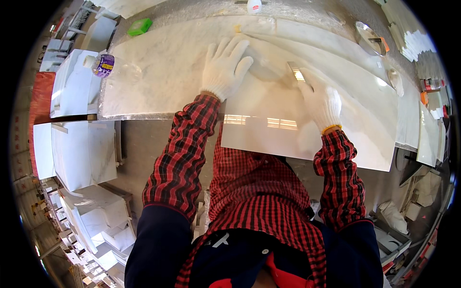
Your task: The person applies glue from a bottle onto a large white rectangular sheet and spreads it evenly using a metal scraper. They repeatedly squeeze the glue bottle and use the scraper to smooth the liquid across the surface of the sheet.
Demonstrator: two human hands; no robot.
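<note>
My left hand (224, 67), in a white knit glove, lies flat with its fingers spread at the far left corner of a glossy white stone slab (269, 103). No object shows in it. My right hand (321, 98), gloved the same way, is closed on a flat metal scraper blade (296, 72). The blade is over the slab's shiny surface; whether it touches cannot be made out. Any handle is hidden by the glove. The glossy slab lies askew on a larger pale stone slab (153, 77), and its near edge juts out towards me.
A bottle with a purple label (103, 66) lies at the left. Farther back are a green box (139, 27), a white bottle (254, 6) and a round metal dish (370, 38) with an orange-handled tool. White stone blocks (84, 151) are stacked at the left.
</note>
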